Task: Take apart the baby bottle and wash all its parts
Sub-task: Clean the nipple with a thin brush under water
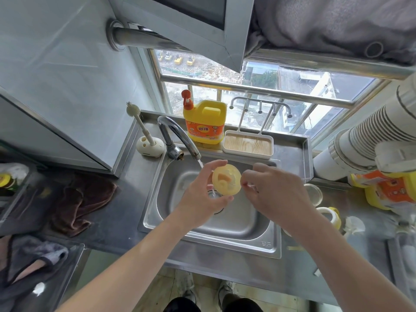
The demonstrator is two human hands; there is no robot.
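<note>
The bottle is looking already taken apart: a handled piece [329,216] and a clear cap [313,194] are lying on the counter to the right of the sink [225,245], well apart from the hands. Whether those two are washed cannot be told. Washing is judged to be under way but not finished, since water [200,163] is running from the tap [177,136] and only one part is being handled.

The left hand [202,195] is reaching out over the basin, thumb and fingers curling round the edge of a yellow round part [226,180] and holding it just beside the stream, its hollow face turning up toward the camera. The right hand [278,192] is hovering just right of that part with its fingertips drawn together at the rim; whether it is pinching the rim, some small thing, or nothing cannot be told
</note>
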